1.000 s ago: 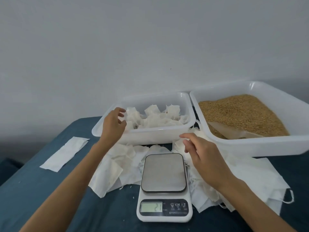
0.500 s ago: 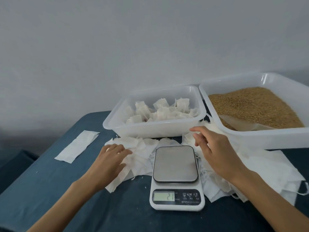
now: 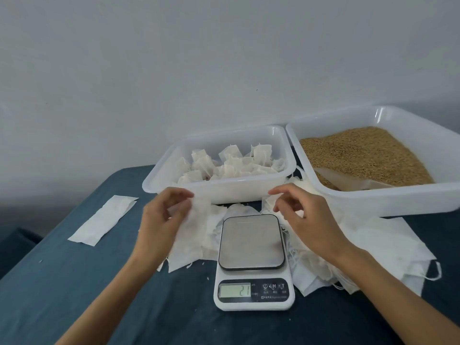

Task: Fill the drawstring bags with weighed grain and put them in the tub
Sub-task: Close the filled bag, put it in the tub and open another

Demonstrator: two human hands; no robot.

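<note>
Both hands hovered over the heap of empty bags: the left hand (image 3: 161,220) had its fingers curled round one empty drawstring bag (image 3: 189,235), lifted a little off the pile, while the right hand (image 3: 306,217) hung loosely curled above the bags on the other side, apparently holding nothing, though the fingertips were too blurred to be sure. Nearest the person, the kitchen scale (image 3: 252,262) sat on the dark blue worktop (image 3: 74,282), its steel plate bare yet its display reading 21. Loose empty bags (image 3: 373,245) lay spread to either side of it, strings trailing at the right edge. A single flat bag (image 3: 104,220) lay well apart to the left. Behind the scale stood the tub (image 3: 224,192) already holding many filled bags (image 3: 231,165), and beside it on the right the grain tub (image 3: 373,200), heaped with brown grain (image 3: 361,150) and a scoop (image 3: 348,180) half buried in it. The likeliest slip from here seemed to be weighing on a scale not zeroed, which would throw off the portion; thin bags might also cling together, so two could come up as one.
</note>
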